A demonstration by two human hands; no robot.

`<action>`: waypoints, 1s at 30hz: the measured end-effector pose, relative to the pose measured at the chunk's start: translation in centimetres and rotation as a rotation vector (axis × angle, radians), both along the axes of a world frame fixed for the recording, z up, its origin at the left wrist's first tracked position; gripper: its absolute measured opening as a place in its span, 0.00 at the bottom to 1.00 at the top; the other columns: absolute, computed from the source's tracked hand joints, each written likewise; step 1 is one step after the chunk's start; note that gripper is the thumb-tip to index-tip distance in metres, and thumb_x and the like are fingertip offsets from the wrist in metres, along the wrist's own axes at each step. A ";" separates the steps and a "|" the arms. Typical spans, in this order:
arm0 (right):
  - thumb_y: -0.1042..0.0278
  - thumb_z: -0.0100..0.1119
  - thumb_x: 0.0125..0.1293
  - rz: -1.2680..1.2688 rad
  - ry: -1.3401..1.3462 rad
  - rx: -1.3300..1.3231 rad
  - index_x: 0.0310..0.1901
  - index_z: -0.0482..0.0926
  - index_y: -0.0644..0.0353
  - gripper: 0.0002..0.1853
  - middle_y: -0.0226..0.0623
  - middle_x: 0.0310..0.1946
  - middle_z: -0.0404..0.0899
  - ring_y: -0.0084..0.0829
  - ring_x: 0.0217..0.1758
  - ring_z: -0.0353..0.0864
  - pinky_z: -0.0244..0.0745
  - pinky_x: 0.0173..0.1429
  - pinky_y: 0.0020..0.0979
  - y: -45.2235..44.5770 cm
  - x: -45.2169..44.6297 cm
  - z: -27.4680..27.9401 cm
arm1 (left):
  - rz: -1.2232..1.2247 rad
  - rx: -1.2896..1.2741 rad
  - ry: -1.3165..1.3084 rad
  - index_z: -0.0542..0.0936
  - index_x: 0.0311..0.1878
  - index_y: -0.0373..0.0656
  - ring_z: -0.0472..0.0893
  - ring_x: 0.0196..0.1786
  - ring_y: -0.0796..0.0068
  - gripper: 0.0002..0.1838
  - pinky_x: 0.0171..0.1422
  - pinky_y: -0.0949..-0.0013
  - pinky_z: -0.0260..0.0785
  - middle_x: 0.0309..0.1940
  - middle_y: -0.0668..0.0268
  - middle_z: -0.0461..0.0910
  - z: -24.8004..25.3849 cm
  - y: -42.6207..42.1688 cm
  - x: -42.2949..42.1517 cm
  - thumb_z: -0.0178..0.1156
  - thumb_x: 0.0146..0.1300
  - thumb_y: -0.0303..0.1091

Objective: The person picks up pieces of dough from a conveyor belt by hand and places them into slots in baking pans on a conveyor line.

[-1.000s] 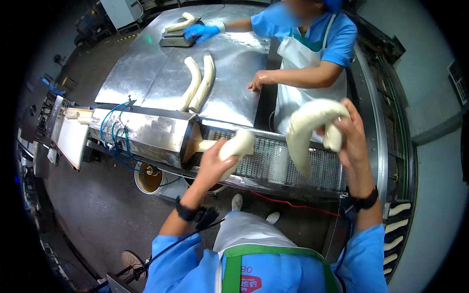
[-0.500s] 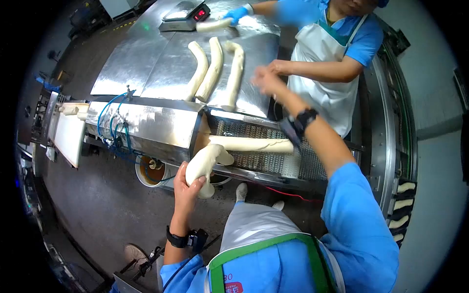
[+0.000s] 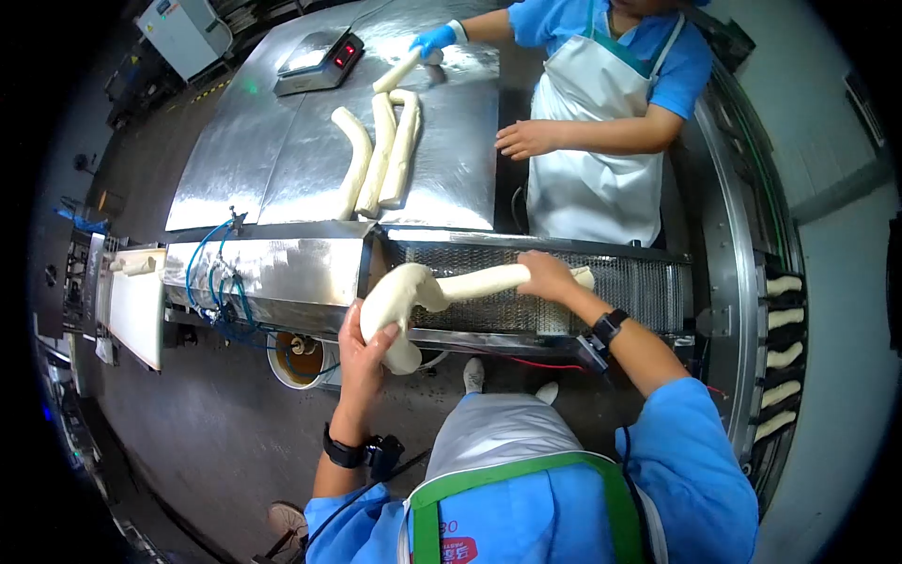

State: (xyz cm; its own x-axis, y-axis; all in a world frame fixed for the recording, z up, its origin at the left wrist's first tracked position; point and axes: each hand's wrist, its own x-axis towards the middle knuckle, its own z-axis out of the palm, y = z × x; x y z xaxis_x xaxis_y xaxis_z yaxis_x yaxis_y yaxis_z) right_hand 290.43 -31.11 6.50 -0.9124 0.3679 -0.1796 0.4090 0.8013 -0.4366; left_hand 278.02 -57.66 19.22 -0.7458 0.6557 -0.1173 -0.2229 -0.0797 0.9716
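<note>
A thick bent roll of pale dough [image 3: 399,291] hangs from my left hand [image 3: 359,355], whose fingers and thumb are closed around its near side. It is held over the front edge of the mesh conveyor [image 3: 639,291]. A long straight dough roll [image 3: 484,282] lies along the mesh, with its left end behind the bent one. My right hand [image 3: 550,279] is wrapped over this long roll near its right end, and a short stub shows beyond my fingers.
Several dough rolls [image 3: 357,169] lie on the steel table [image 3: 235,169], near a scale [image 3: 319,64]. A co-worker's blue-gloved hand [image 3: 434,40] holds another roll there. A metal hood [image 3: 272,268] with blue hoses covers the conveyor's left part. Buckets [image 3: 299,362] stand below.
My right hand has come down from near the co-worker onto the long roll. On the table, the rightmost roll now lies against the others. The co-worker's gloved hand has moved its roll beside them.
</note>
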 end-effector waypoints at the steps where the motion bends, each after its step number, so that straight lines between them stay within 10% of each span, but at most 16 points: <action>1: 0.60 0.59 0.38 -0.047 -0.006 -0.046 0.32 0.70 0.59 0.19 0.40 0.33 0.69 0.42 0.39 0.70 0.65 0.40 0.37 0.2 0.5 1.1 | -0.006 0.018 -0.007 0.68 0.42 0.36 0.72 0.36 0.79 0.19 0.40 0.78 0.64 0.33 0.64 0.72 0.4 0.5 -0.3 0.58 0.47 0.34; 13: 0.72 0.57 0.51 -0.515 0.714 -0.687 0.34 0.67 0.66 0.12 0.36 0.27 0.74 0.22 0.25 0.76 0.72 0.28 0.22 -2.8 12.4 8.3 | -0.121 0.126 0.019 0.60 0.51 0.38 0.73 0.35 0.71 0.26 0.33 0.72 0.70 0.35 0.60 0.69 -0.2 7.7 -0.5 0.57 0.48 0.29; 16: 0.72 0.55 0.52 -0.730 0.895 -0.910 0.35 0.66 0.66 0.11 0.41 0.30 0.73 0.26 0.24 0.77 0.73 0.28 0.24 -5.2 18.5 12.9 | -0.202 0.143 0.050 0.54 0.58 0.38 0.70 0.43 0.66 0.35 0.45 0.69 0.66 0.44 0.55 0.66 2.6 9.2 3.3 0.58 0.47 0.32; 30: 0.68 0.55 0.53 -1.257 1.599 -0.621 0.44 0.62 0.64 0.19 0.43 0.36 0.71 0.33 0.30 0.76 0.76 0.28 0.30 -20.5 52.0 16.8 | -1.101 0.110 -0.001 0.59 0.54 0.37 0.72 0.37 0.72 0.29 0.38 0.72 0.66 0.36 0.59 0.67 5.5 15.2 32.6 0.55 0.51 0.39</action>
